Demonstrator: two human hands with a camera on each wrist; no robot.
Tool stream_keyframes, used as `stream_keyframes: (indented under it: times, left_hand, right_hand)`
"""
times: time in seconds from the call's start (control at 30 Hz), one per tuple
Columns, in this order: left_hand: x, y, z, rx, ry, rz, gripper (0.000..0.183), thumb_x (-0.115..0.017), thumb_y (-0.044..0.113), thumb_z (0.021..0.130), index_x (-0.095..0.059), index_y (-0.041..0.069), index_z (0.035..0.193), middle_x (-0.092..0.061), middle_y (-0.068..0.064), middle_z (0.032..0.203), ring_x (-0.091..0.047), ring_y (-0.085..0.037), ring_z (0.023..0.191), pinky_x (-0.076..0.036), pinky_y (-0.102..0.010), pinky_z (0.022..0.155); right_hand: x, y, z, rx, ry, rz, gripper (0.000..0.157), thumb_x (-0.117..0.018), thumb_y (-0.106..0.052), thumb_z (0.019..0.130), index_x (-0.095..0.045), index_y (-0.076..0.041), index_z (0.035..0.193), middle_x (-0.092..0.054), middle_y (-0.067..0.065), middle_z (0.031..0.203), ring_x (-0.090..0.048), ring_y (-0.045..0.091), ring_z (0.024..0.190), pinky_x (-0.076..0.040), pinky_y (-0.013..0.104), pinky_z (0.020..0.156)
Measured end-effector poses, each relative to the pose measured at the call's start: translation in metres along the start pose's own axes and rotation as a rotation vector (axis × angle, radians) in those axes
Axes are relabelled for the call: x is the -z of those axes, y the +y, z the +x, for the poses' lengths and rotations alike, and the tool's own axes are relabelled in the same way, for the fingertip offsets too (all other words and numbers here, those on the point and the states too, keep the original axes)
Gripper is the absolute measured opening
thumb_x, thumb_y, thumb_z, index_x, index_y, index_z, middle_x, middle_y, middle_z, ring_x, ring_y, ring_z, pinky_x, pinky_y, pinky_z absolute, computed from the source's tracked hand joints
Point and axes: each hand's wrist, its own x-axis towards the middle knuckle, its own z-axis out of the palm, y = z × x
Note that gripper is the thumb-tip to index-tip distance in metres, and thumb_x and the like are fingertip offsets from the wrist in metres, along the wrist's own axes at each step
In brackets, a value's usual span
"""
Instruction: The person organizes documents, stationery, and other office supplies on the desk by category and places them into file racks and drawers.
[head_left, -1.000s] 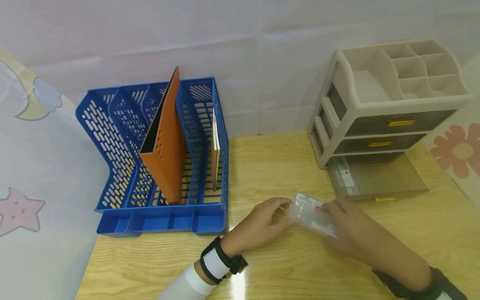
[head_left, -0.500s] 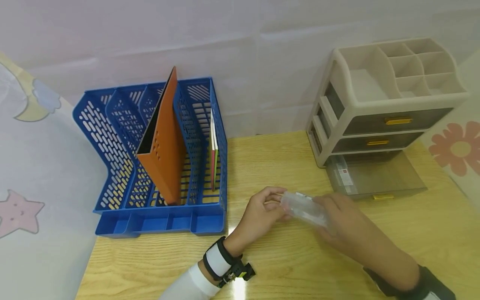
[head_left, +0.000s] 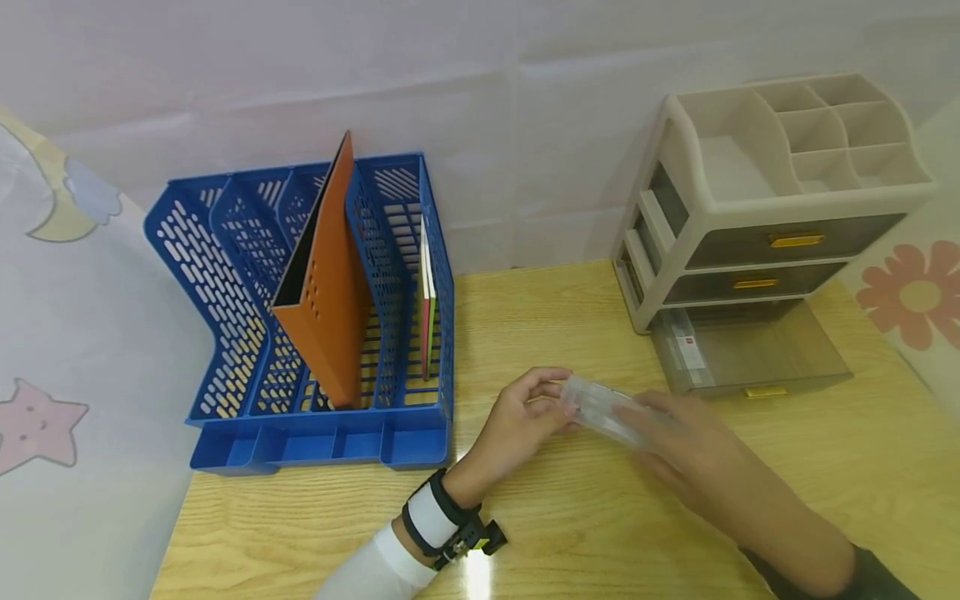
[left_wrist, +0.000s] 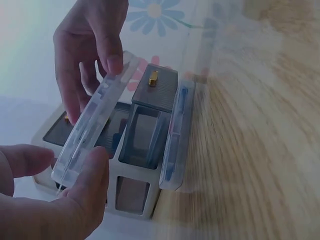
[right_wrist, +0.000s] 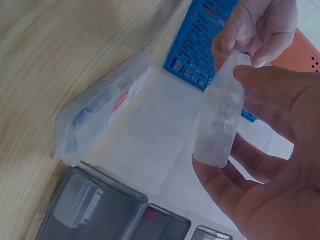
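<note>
A narrow clear plastic case (head_left: pixel 600 412) is held tilted above the table between both hands. My left hand (head_left: pixel 517 421) pinches its left end between thumb and fingers. My right hand (head_left: pixel 697 446), slightly blurred, grips the other end, partly covering it. In the left wrist view the case (left_wrist: pixel 95 125) slants between the two hands. The right wrist view shows the right thumb and fingertips around the case (right_wrist: pixel 217 120). Another clear case shape (right_wrist: pixel 102 112) with a red-and-white label appears faintly against the wood in that view.
A cream drawer unit (head_left: pixel 705 187) stands at right. Its bottom drawer (head_left: pixel 780 346) is pulled out, with a clear labelled item (head_left: pixel 688 350) along its left side. At left, a blue file rack (head_left: pixel 416 412) holds an orange folder (head_left: pixel 330 308) and thin booklets (head_left: pixel 428 308).
The clear case has shifted slightly left and turned, so its red marking no longer shows. My left hand has moved up a little with its end; my right hand follows.
</note>
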Motion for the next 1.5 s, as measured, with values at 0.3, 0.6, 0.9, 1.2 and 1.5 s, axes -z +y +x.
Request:
stream_keyframes:
  times: [0.3, 0.6, 0.9, 1.2, 1.5]
  left_hand:
    - [0.008, 0.005, -0.01, -0.042, -0.039, 0.311, 0.051, -0.063, 0.023, 0.104, -0.047, 0.021, 0.152, -0.064, -0.01, 0.135, -0.065, -0.021, 0.12, -0.055, -0.03, 0.098]
    - [0.021, 0.009, -0.027, -0.078, -0.083, 0.514, 0.053, -0.059, 0.022, 0.105, -0.041, 0.023, 0.155, -0.06, -0.002, 0.142, -0.059, -0.026, 0.131, -0.053, -0.037, 0.105]
    - [0.031, 0.02, -0.045, -0.121, -0.073, 0.711, 0.058, -0.062, 0.017, 0.103, -0.039, 0.02, 0.156, -0.054, -0.003, 0.15, -0.053, -0.026, 0.138, -0.05, -0.047, 0.11]
    - [0.04, 0.022, -0.055, -0.128, -0.052, 0.887, 0.055, -0.062, 0.022, 0.104, -0.042, 0.023, 0.155, -0.05, 0.001, 0.154, -0.048, -0.017, 0.143, -0.047, -0.047, 0.113]
    - [0.046, 0.019, -0.063, -0.318, -0.1, 1.065, 0.051, -0.066, 0.02, 0.101, -0.05, 0.01, 0.149, -0.052, -0.01, 0.153, -0.046, -0.023, 0.146, -0.045, -0.045, 0.116]
  right_hand:
    - [0.018, 0.009, -0.005, -0.099, 0.013, -0.03, 0.061, -0.034, -0.052, 0.11, -0.071, -0.007, 0.128, -0.071, 0.019, 0.113, -0.068, 0.035, 0.096, -0.051, 0.045, 0.082]
    - [0.042, 0.03, -0.012, -0.18, 0.076, -0.142, 0.065, -0.036, -0.058, 0.107, -0.072, -0.007, 0.121, -0.071, 0.017, 0.105, -0.069, 0.035, 0.088, -0.053, 0.044, 0.073]
    - [0.056, 0.062, -0.026, -0.258, 0.028, -0.055, 0.038, -0.06, -0.037, 0.103, -0.07, -0.002, 0.113, -0.073, 0.017, 0.104, -0.066, 0.037, 0.093, -0.032, 0.005, 0.099]
    - [0.07, 0.083, -0.026, -0.346, -0.134, -0.122, 0.029, -0.076, -0.011, 0.088, -0.07, -0.002, 0.115, -0.073, 0.021, 0.104, -0.067, 0.044, 0.093, -0.053, 0.034, 0.089]
    - [0.076, 0.114, -0.018, -0.297, -0.352, -0.201, 0.025, -0.062, -0.022, 0.102, -0.072, 0.001, 0.105, -0.074, 0.014, 0.088, -0.07, 0.039, 0.078, -0.057, 0.057, 0.068]
